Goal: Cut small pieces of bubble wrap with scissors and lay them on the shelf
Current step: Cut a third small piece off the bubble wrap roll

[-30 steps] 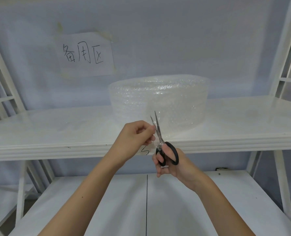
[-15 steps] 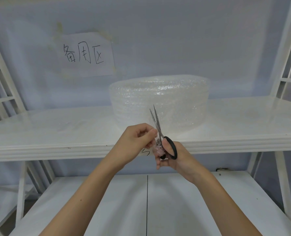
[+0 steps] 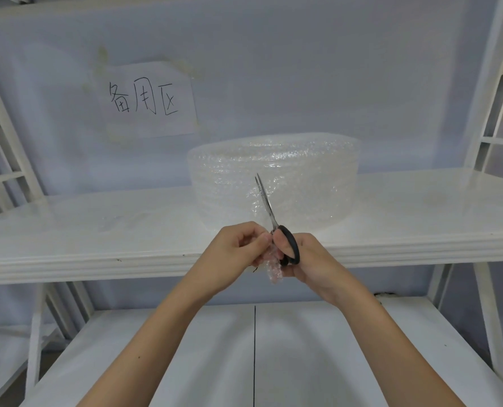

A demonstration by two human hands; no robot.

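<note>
Left hand [image 3: 235, 248]: fingers curled, pinching the upper edge of a small bubble wrap strip [image 3: 274, 270] between thumb and fingertips; positioned directly at 9 o'clock of the right hand, touching it.
Right hand [image 3: 309, 259]: fingers curled through and around the black loop handle of the scissors [image 3: 269, 214], gripping them.
Scissors: black, smooth oval handle loop; narrow metal blades with a polished finish, pointing toward 12 o'clock with a slight lean toward 11 o'clock; blade tips nearly together, in front of the roll.
Bubble wrap strip: clear, crinkled, dimpled film; hangs toward 6 o'clock between the two hands, in front of the moulded front edge of the shelf.
Bubble wrap roll [image 3: 276, 183]: large, translucent, wound into a low cylinder with a blistered surface; stands on the upper shelf at 12 o'clock of the hands, set back from the front edge.
Upper shelf [image 3: 97, 227]: white, glossy, flat board with a stepped moulded front edge; supported by white slanted frame members at both sides.
Lower shelf [image 3: 185, 356]: white, matt, with a thin dark seam running toward 6 o'clock down its middle.
Paper sign [image 3: 149, 99]: white rectangular sheet with handwritten black characters, fixed to the pale wall at 11 o'clock of the roll.
</note>
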